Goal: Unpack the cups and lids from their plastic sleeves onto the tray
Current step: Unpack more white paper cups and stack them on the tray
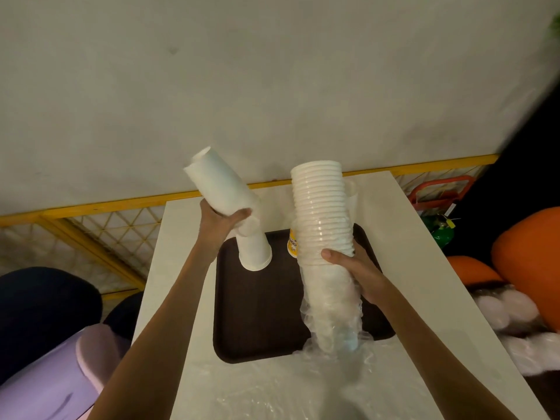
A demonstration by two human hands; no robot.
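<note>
Two stacks are held above the table (181, 268). A tilted stack of white cups (218, 189) is gripped around its middle by the left hand (221, 222), and the open mouth of the lowest cup is turned down over the dark tray (257, 313). A ribbed white stack (321, 213) is grasped by the right hand (357, 271). Its upper part is bare, and its lower part is wrapped in the clear plastic sleeve (333, 322) at the near edge of the tray. A yellow-printed cup (292, 244) is partly seen just behind this stack.
</note>
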